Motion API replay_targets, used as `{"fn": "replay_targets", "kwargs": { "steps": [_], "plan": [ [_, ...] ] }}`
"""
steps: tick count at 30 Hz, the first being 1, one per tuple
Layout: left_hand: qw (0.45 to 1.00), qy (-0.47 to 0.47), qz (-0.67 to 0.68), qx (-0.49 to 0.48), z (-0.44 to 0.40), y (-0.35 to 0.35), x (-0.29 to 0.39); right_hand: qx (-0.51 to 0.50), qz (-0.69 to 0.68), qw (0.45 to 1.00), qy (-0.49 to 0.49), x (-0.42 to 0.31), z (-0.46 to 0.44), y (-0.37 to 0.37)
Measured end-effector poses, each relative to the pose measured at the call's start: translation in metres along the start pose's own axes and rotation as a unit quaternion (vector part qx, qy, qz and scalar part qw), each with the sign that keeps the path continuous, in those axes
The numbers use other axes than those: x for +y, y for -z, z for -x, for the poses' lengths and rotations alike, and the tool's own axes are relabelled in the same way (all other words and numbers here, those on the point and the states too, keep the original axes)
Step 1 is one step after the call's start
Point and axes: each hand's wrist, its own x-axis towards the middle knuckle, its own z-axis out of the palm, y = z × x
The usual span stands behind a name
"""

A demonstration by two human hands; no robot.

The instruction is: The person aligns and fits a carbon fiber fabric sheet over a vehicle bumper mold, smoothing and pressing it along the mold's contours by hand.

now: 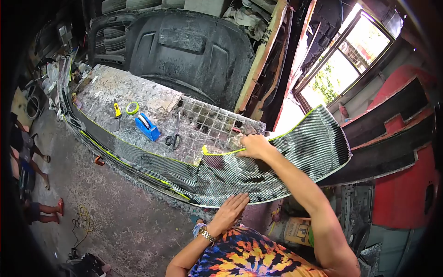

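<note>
A long curved panel of woven black-and-silver fabric (pixel 230 173), edged with yellow-green tape, lies along the worktable's front and rises at the right end. My left hand (pixel 229 211), below a wristwatch, rests flat on its near edge with the fingers stretched out. At the panel's far edge is my right hand (pixel 255 146), its fingers bent together over the taped rim; what they pinch is too small to make out. Beyond the panel on the table (pixel 104 85) lie black scissors (pixel 173 140), a blue tape dispenser (pixel 146 127), a green tape roll (pixel 132 108) and a yellow cutter (pixel 117 110).
A large black hood-shaped part (pixel 184 51) leans behind the table. Red and black panels (pixel 401 184) stand at the right. People's legs (pixel 48 208) show at the far left, near a yellow cable (pixel 84 216) on the floor. A cardboard box (pixel 297 230) is below the panel.
</note>
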Motion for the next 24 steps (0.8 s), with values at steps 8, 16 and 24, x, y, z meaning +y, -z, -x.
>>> {"fn": "replay_targets", "kwargs": {
  "steps": [8,16,24],
  "plan": [
    [1.0,-0.001,0.004,0.016,0.0,-0.001,-0.002,-0.011,-0.014,0.99,0.141,0.0,0.08,-0.004],
    [0.995,0.033,-0.03,0.087,0.001,0.018,-0.007,0.058,0.001,0.984,0.167,-0.007,0.098,-0.02],
    [0.978,0.151,-0.118,0.086,0.013,0.007,-0.019,0.098,0.125,0.957,0.242,-0.012,0.126,-0.036]
  ]
}}
